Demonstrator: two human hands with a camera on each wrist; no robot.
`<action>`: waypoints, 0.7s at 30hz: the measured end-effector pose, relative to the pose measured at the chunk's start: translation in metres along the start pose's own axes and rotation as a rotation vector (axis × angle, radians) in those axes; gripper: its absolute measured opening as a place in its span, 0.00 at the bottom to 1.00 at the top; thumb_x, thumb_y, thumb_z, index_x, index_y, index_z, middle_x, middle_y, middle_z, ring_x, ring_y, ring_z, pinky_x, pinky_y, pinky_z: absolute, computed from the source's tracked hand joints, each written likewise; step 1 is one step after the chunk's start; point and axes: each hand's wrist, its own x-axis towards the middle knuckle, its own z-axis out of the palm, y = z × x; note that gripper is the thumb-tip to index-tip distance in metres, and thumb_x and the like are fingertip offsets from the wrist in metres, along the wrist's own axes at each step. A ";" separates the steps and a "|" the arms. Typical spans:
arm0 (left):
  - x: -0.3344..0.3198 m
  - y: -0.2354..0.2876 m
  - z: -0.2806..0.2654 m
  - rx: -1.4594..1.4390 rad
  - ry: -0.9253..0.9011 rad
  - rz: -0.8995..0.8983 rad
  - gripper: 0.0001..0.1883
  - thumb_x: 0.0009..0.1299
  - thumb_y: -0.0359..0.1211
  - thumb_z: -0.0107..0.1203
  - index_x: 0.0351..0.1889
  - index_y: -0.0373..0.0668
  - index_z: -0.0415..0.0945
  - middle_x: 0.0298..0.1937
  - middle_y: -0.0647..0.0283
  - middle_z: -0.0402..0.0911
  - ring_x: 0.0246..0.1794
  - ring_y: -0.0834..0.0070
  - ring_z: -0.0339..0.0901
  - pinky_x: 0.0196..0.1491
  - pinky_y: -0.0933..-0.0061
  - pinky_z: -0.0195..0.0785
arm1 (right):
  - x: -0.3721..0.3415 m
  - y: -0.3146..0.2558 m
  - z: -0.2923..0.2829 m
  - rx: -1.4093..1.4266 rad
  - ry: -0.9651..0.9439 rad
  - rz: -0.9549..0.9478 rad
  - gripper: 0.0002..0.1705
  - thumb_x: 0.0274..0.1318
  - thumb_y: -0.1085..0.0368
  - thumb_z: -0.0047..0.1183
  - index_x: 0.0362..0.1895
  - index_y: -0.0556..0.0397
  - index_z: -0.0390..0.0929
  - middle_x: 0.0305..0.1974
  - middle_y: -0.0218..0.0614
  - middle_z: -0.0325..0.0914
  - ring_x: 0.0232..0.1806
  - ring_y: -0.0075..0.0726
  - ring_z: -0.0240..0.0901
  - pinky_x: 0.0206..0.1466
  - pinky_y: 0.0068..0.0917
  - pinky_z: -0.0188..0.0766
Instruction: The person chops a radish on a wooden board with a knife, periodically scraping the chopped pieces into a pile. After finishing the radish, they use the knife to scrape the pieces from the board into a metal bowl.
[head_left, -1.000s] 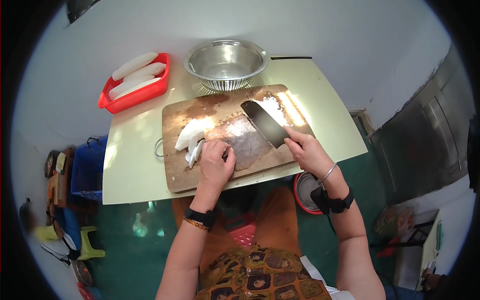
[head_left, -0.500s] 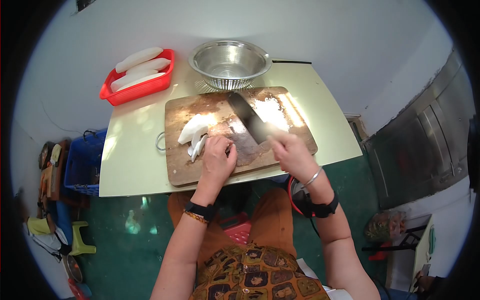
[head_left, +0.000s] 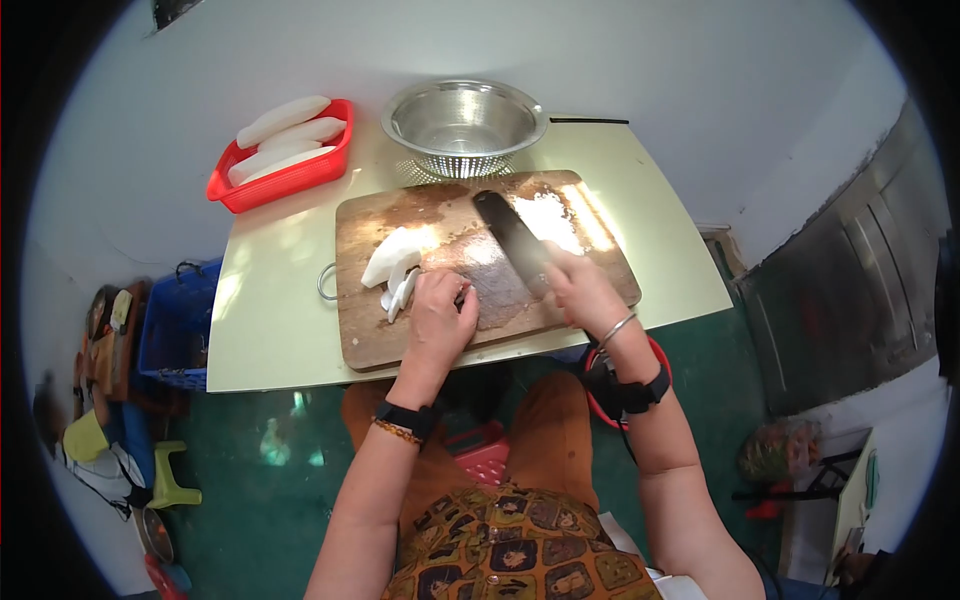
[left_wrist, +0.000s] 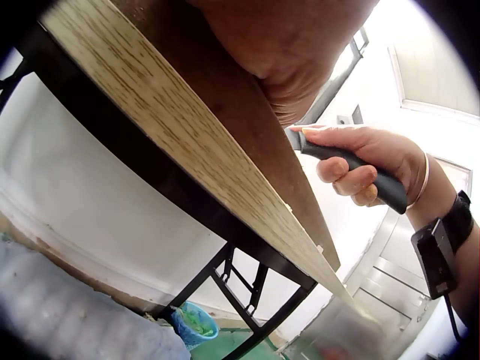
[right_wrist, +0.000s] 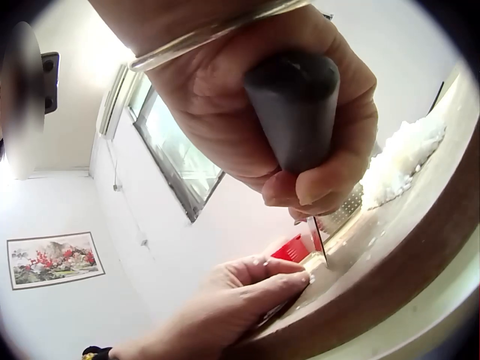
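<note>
My right hand (head_left: pixel 588 292) grips the black handle of a kitchen cleaver (head_left: pixel 508 232); its blade, blurred in the head view, slants over the middle of the wooden cutting board (head_left: pixel 372 342). My left hand (head_left: pixel 440 312) rests on the board left of the blade, fingers curled and thumb drawn in. I cannot tell what lies under those fingers. White radish slices (head_left: pixel 398 288) lean beside its knuckles, next to a larger white radish piece (head_left: pixel 392 256). Finely chopped white bits (head_left: pixel 550 222) form a heap right of the blade. In the right wrist view white specks cling near the left thumb (right_wrist: pixel 289 283).
A metal colander (head_left: pixel 462 158) stands behind the board. Several peeled white radishes (head_left: pixel 284 118) lie in a red basket (head_left: pixel 240 202) at the back left. The pale table's (head_left: pixel 270 340) front edge runs close to the board. A red-rimmed bucket (head_left: pixel 660 355) stands below, under the right forearm.
The right hand and cleaver have moved slightly left, and the blade, earlier showing its broad face, now appears narrower and blurred. My left hand stays in place beside the slices.
</note>
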 end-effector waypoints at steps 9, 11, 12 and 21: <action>0.000 0.002 -0.001 -0.001 -0.027 -0.045 0.09 0.59 0.27 0.61 0.38 0.37 0.78 0.40 0.52 0.79 0.44 0.53 0.74 0.50 0.58 0.68 | -0.027 0.014 -0.002 -0.041 0.220 -0.179 0.22 0.66 0.63 0.50 0.61 0.55 0.73 0.31 0.60 0.76 0.32 0.58 0.77 0.37 0.43 0.73; 0.001 0.002 -0.001 0.013 0.013 -0.024 0.12 0.58 0.28 0.61 0.40 0.37 0.78 0.42 0.51 0.79 0.46 0.52 0.74 0.52 0.57 0.68 | -0.028 0.014 0.001 -0.123 0.221 -0.210 0.20 0.65 0.62 0.49 0.60 0.52 0.74 0.36 0.62 0.76 0.42 0.67 0.74 0.42 0.50 0.72; 0.000 0.002 -0.001 0.021 0.029 -0.015 0.14 0.58 0.28 0.62 0.42 0.37 0.78 0.43 0.50 0.79 0.47 0.52 0.74 0.53 0.57 0.68 | -0.030 0.016 0.002 -0.139 0.224 -0.222 0.20 0.65 0.62 0.49 0.60 0.52 0.74 0.36 0.61 0.76 0.41 0.67 0.75 0.42 0.51 0.72; -0.004 0.004 -0.002 0.108 0.009 0.009 0.11 0.58 0.28 0.62 0.39 0.37 0.78 0.40 0.52 0.80 0.45 0.53 0.74 0.52 0.58 0.68 | -0.033 0.013 0.004 -0.254 0.212 -0.255 0.21 0.65 0.60 0.48 0.61 0.47 0.74 0.31 0.57 0.79 0.35 0.65 0.77 0.40 0.54 0.72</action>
